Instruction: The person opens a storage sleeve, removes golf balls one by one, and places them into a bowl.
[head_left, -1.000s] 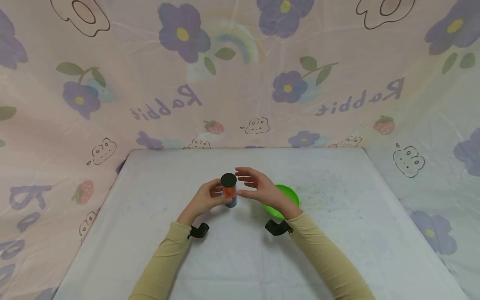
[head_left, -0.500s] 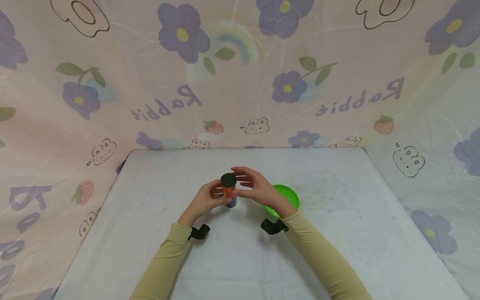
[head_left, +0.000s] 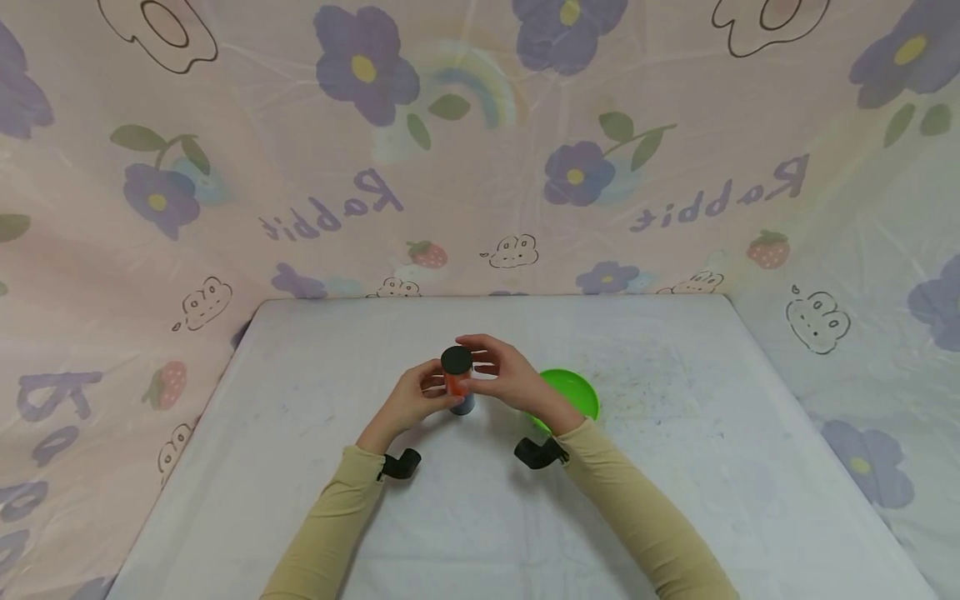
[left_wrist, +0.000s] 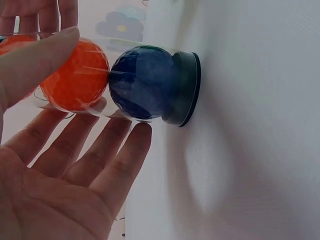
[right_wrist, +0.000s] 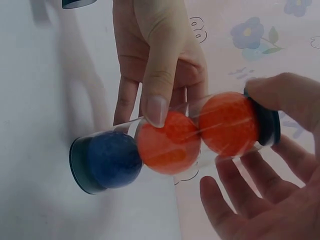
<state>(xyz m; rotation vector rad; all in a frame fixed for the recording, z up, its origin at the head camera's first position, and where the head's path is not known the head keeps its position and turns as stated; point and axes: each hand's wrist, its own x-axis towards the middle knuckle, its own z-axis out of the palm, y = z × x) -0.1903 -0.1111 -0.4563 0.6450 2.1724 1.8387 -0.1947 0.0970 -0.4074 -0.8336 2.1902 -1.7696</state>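
Note:
A clear plastic tube (head_left: 459,386) with a black top cap (head_left: 456,360) stands upright near the middle of the table. Inside it are a blue ball (left_wrist: 142,82) at the bottom and two orange balls (right_wrist: 169,142) above. My left hand (head_left: 408,396) holds the tube's side, thumb across the front and fingers behind. My right hand (head_left: 513,377) is round the upper end, its thumb at the cap's edge in the right wrist view. Whether the dark bottom cap (left_wrist: 184,90) touches the table, I cannot tell.
A shallow green bowl (head_left: 573,392) sits just right of the tube, partly hidden under my right wrist. White cloth covers the table (head_left: 660,483). Printed curtain (head_left: 480,183) hangs behind and at both sides. Black wrist cameras (head_left: 536,452) jut inward from the sleeves.
My right hand has moved left onto the tube's upper end, uncovering more of the green bowl. The left hand and the tube have stayed almost still.

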